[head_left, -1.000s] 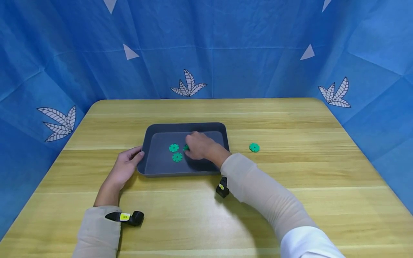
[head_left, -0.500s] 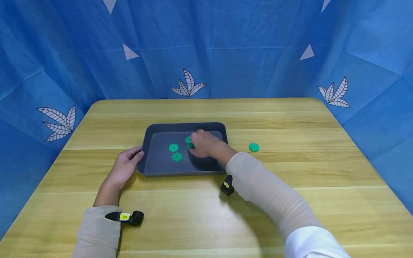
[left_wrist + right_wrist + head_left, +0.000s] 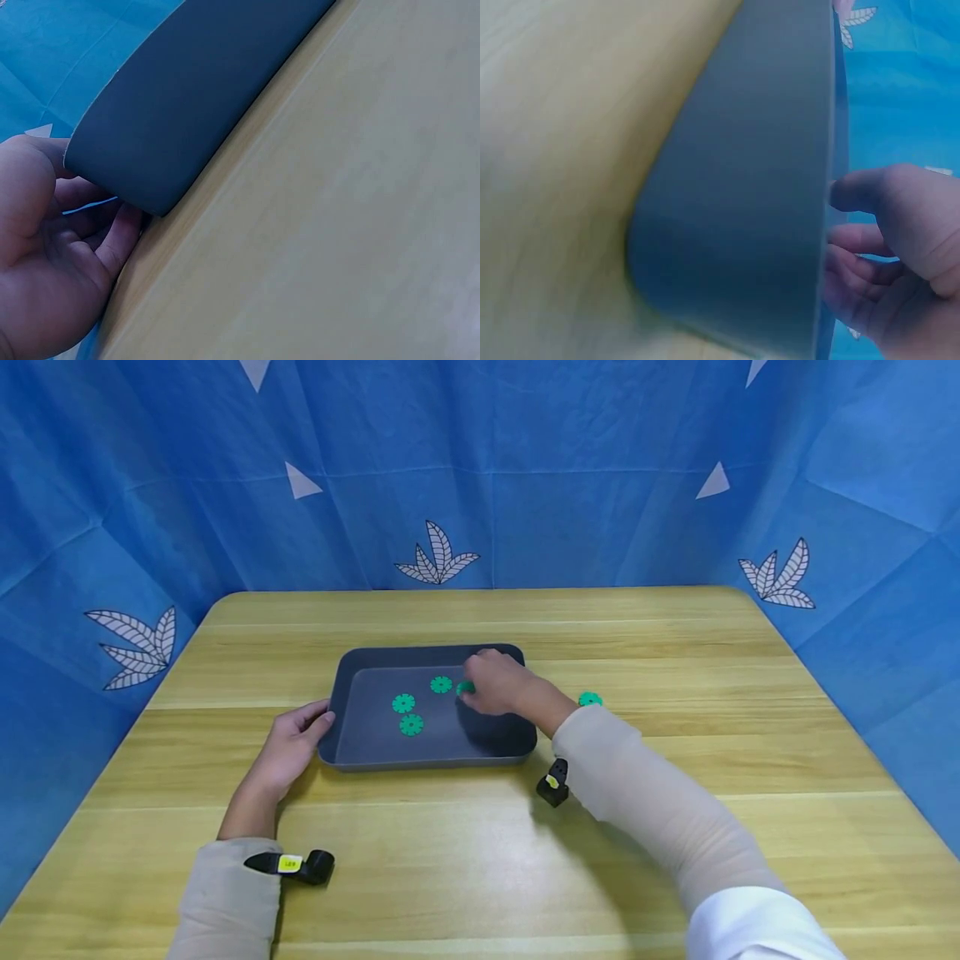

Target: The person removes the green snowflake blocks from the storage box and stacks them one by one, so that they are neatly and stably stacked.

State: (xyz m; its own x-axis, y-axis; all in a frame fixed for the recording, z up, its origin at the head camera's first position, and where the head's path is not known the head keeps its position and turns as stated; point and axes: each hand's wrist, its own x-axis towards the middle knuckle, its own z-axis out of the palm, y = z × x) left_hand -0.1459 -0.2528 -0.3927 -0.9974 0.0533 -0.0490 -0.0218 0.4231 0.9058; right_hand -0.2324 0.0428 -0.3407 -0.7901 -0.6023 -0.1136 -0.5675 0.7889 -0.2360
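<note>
A dark grey tray [image 3: 375, 743] sits on the table. My left hand [image 3: 297, 739] grips its left edge, thumb at the rim; the left wrist view shows fingers curled against the tray's outer wall [image 3: 187, 105]. My right hand [image 3: 497, 682] reaches into the tray's right part and pinches a green notched disc [image 3: 465, 688], partly covered by the fingertips. Left of that hand, three matching pieces lie flat on the tray floor: an upper green disc [image 3: 441, 684], a middle green disc [image 3: 403, 703] and a lower green disc [image 3: 411, 725]. The tray wall hides the right fingertips in the right wrist view.
Outside the tray to the right, one more green disc [image 3: 590, 699] lies on the wooden table [image 3: 420, 860], partly hidden behind the right sleeve [image 3: 645, 785]. A blue patterned curtain [image 3: 570, 477] hangs behind and beside the table.
My right hand has moved right and slightly back inside the tray, with a green disc at its fingertips. This uncovers another disc on the tray floor. My left hand stays in place.
</note>
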